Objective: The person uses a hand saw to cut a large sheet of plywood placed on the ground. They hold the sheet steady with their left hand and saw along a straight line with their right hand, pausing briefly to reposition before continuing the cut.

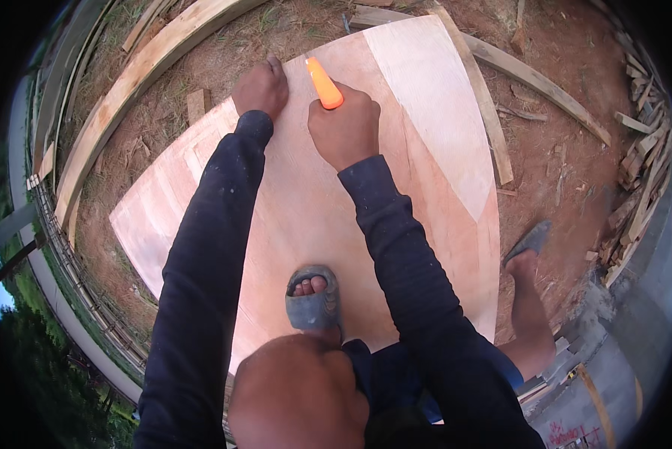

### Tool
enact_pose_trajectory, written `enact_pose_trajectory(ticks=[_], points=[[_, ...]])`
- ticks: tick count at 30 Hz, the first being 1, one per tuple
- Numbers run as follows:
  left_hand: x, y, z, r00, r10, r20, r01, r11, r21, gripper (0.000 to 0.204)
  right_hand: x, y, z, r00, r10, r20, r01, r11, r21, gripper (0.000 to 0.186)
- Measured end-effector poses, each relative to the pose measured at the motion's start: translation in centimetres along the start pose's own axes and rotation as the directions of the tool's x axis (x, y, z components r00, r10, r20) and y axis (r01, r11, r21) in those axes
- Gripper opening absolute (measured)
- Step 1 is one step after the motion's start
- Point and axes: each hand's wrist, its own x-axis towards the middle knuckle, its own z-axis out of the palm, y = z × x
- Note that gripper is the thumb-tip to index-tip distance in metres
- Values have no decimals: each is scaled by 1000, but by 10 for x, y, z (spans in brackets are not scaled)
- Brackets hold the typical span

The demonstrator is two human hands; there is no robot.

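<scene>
A pale plywood board (366,247) lies on the ground beneath me. My left hand (262,86) is closed on its far edge, fingers curled at the rim. Just to the right, my right hand (345,123) is closed round an orange-handled tool (323,84), whose narrow metal end, too small to make out clearly, reaches the board's edge. My sandalled foot (311,295) rests on the board, and my other foot (529,245) is on the dirt to the right.
Long timbers (149,60) lie on the dirt at left, others (538,86) at upper right. A pile of wood offcuts (643,179) runs along the right side, beside grey concrete (620,344). Bundled poles (89,307) lie at far left, with a pale strip and greenery beyond.
</scene>
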Motion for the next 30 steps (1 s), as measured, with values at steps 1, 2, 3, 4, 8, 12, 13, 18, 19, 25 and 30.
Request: enact_pose_trajectory(ticks=[1,2,3,4,8,12,13,18,19,25,30], points=[[1,2,1,1000,1,-8,-1,1000,0,58,-1,-4,-5,1000,23,4,-23,1000,-4,47],[0,3,3,1000,3,-15,-3,1000,0,58,-3,-6,-8,999,46,8,-46,999,-8,47],[3,2,1,999,32,-40,-32,999,-2,58,-26,-3,-19,1000,30,3,-30,999,17,48],[1,0,2,999,45,-29,-45,999,-5,58,-67,-1,-41,999,45,15,-45,999,24,50],[-5,-10,-2,998,67,0,-67,998,12,59,-214,-8,-122,995,55,78,-49,997,-67,56],[-6,-16,4,999,43,-22,-42,999,23,59,-186,-2,-107,992,96,88,-95,995,-7,55],[-4,-11,2,998,55,-20,-54,998,9,59,-149,10,-83,998,43,40,-45,998,45,53],[-1,4,7,994,99,-36,-100,995,-17,59,-2,-10,-10,1000,-11,-12,10,999,-42,43],[-1,-4,6,994,101,-47,-102,995,-11,59,-11,-2,-7,999,-43,-32,43,999,1,44],[-4,-7,5,998,58,-26,-59,998,-28,59,-221,-2,-131,995,-28,96,42,988,-146,54],[-5,-11,4,998,48,-43,-48,999,-9,58,-170,7,-92,998,31,54,-31,1000,6,54]])
